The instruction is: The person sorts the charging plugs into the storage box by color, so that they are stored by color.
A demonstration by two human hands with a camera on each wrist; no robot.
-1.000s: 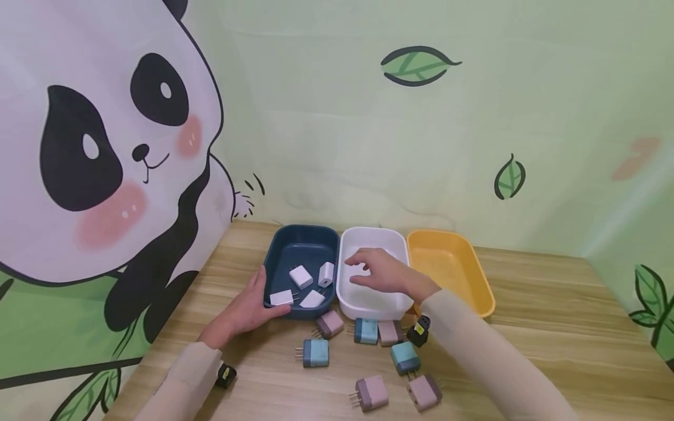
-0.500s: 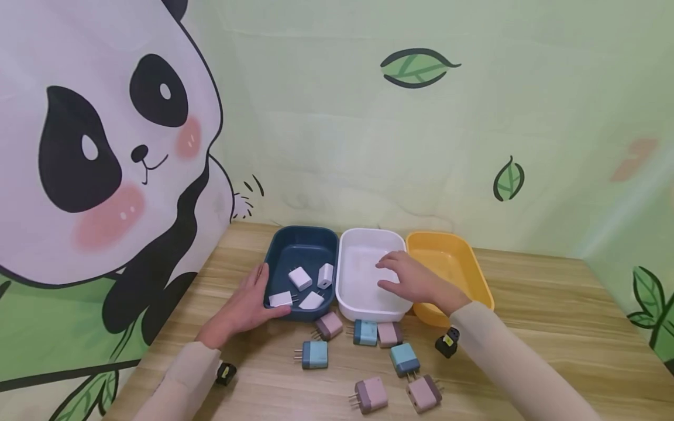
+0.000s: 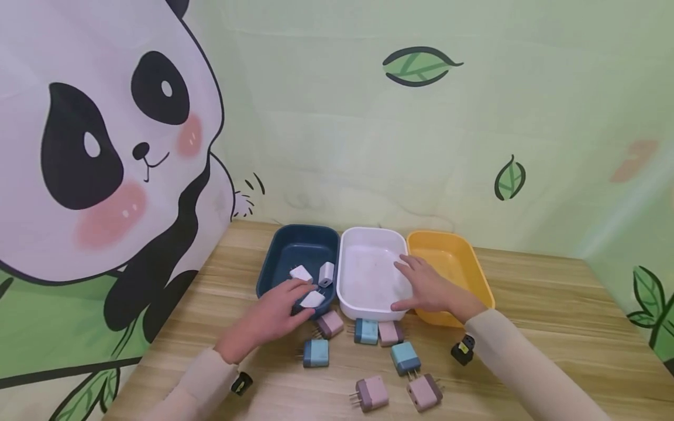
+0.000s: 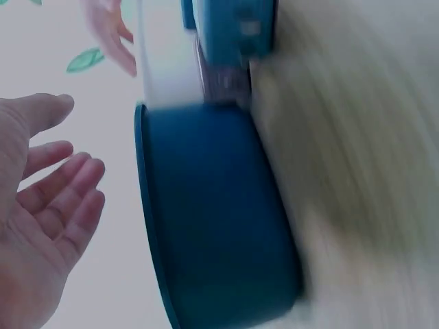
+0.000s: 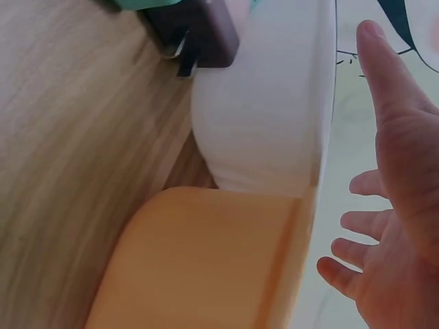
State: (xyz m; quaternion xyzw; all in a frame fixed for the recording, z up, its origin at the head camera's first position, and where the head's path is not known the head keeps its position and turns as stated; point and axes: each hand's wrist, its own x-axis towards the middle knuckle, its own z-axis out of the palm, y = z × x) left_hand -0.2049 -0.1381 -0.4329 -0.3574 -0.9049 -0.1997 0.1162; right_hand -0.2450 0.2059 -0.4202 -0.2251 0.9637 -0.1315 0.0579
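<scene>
Hands well apart, both empty, fingers extended and parted. Left hand [image 3: 268, 320] over near end of navy tray [image 3: 305, 241]; can't tell if touching the rim. Three white wall chargers [image 3: 326, 274] showing in that tray, right by left fingertips, nearest one between thumb and index in head view. Right hand [image 3: 432, 287] across adjoining sides of white tray [image 3: 368, 257] and yellow tray [image 3: 447, 257]. Three blue wall chargers [image 3: 316, 353] and four pink wall chargers [image 3: 372, 393] on wooden table [image 3: 542, 310], in front of trays, between forearms. Closest to left thumb: one pink, just off the tip.
</scene>
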